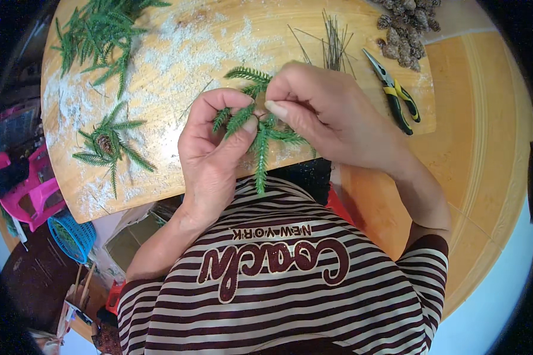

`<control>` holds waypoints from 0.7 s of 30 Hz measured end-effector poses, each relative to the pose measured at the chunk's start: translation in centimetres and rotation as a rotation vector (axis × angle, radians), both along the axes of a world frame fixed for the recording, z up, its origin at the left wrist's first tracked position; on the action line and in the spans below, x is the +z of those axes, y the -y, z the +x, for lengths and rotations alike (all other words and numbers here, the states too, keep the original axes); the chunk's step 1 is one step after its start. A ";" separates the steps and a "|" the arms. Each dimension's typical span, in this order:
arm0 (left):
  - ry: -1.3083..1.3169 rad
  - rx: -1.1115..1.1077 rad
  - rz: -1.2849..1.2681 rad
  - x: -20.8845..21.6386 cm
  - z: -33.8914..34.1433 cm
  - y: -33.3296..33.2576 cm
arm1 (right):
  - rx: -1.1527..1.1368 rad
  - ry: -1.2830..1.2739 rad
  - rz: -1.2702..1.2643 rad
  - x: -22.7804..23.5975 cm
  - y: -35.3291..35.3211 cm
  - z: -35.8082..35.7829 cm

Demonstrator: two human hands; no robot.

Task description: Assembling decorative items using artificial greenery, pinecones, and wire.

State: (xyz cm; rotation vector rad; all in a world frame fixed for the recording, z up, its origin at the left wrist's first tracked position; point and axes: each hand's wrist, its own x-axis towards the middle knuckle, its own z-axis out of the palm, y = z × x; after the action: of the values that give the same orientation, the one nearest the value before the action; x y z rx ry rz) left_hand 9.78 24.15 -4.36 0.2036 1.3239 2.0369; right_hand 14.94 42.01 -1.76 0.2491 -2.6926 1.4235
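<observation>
Between my hands, above the table's near edge, is a green artificial pine sprig (260, 155) with several needled branches spreading out. My left hand (213, 139) pinches it near its centre between thumb and fingers. My right hand (326, 109) is closed at the same centre, thumb against the curled fingers. A thin dark strand, perhaps wire, shows between the fingertips; how far the right fingers grip it is hidden. To the left on the table lies another pine sprig (124, 148) with a small brown pine cone (104, 144) at its middle.
A wooden table (160, 171) carries scattered white flakes (183, 50). Green sprigs (100, 38) are heaped far left. Thin dark wires (335, 44), pliers with yellow-black handles (397, 94) and piled pine cones (405, 29) lie far right. Below left are a pink plastic chair (32, 189) and blue basket (72, 235).
</observation>
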 end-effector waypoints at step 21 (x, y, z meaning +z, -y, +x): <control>0.163 0.120 0.173 -0.2 -1.5 0.3 | -0.422 0.243 0.751 -1.7 -10.3 11.4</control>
State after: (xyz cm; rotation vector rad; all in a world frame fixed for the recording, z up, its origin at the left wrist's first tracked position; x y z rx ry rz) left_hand 8.24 23.81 -4.58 0.0346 1.0839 2.2197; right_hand 26.30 52.26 -3.41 -0.4565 -3.0912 0.3157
